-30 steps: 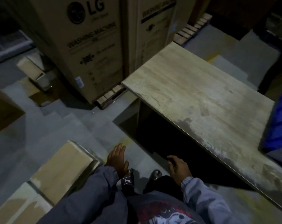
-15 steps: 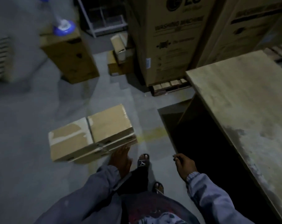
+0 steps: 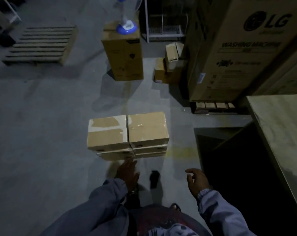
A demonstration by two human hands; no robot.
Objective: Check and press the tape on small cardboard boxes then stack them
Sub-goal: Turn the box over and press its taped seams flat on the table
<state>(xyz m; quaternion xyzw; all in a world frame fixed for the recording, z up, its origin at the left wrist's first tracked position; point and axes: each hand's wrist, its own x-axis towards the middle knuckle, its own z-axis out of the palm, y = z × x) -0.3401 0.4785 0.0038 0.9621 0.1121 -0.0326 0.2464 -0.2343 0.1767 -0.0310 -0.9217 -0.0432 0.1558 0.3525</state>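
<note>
Dark floor (image 3: 42, 116), boxes (image 3: 128, 133) stacked. Left hand (image 3: 127, 172) flat, right hand (image 3: 198, 182) loose, both empty. A rough grab could tip them.

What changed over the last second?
The head view swung left, off the table and onto the small cardboard boxes on the floor. Nothing was gripped or released. The left hand stayed stretched toward their near side and the right hand loosely curled, both empty. The boxes stayed stacked.
</note>
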